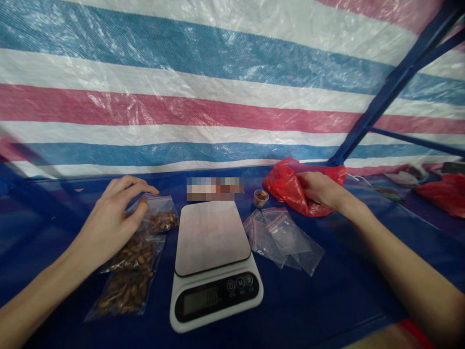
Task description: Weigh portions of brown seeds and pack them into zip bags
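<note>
Forearms (399,261) came in from both sides, hands well apart: L hand (111,220) half-open at light, floppy zip bag of almonds (163,215), best taken by top seal; R hand (319,189) clutching thin, soft red plastic bag (285,186) past white digital scale (212,261).

A white digital kitchen scale (212,261) sits just beside clear zip bags (279,240).
</note>
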Demonstrator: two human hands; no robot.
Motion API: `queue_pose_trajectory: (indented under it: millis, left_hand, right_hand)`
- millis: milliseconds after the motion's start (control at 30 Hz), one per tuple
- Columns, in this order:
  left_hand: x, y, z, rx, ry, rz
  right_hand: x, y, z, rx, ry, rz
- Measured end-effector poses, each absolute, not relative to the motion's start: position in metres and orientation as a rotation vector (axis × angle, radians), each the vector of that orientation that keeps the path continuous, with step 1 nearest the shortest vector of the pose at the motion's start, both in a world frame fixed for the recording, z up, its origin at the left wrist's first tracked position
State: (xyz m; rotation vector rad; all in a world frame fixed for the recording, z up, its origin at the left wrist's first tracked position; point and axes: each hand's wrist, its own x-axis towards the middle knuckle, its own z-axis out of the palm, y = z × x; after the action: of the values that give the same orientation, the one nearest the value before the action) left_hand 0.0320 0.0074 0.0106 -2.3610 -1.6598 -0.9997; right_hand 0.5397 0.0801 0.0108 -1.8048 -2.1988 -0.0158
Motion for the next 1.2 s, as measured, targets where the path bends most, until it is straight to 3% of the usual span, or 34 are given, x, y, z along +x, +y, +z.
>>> queue_pose_trajectory:
  millis: [467, 700, 900, 1200]
  left_hand:
    - [0.03, 0.007, 0.009, -2.377, -1.631, -0.985]
    - [0.033, 0.008, 0.008, -2.33, -1.713, -1.014]
    - [0.03, 0.008, 0.007, -2.355, -1.718, -1.001]
    - [0.03, 0.007, 0.011, -2.354, -1.707, -1.02]
  right_hand:
    - [0.541, 0.082, 0.026, -1.909, -2.21, -0.137]
    - [0.509, 0.056, 0.045, -1.507, -1.922, -0.38]
    - [0.456, 0.033, 0.039, -0.995, -2.041, -0.101]
    - [0.436, 0.037, 0.007, -0.893, -2.029, 0.111]
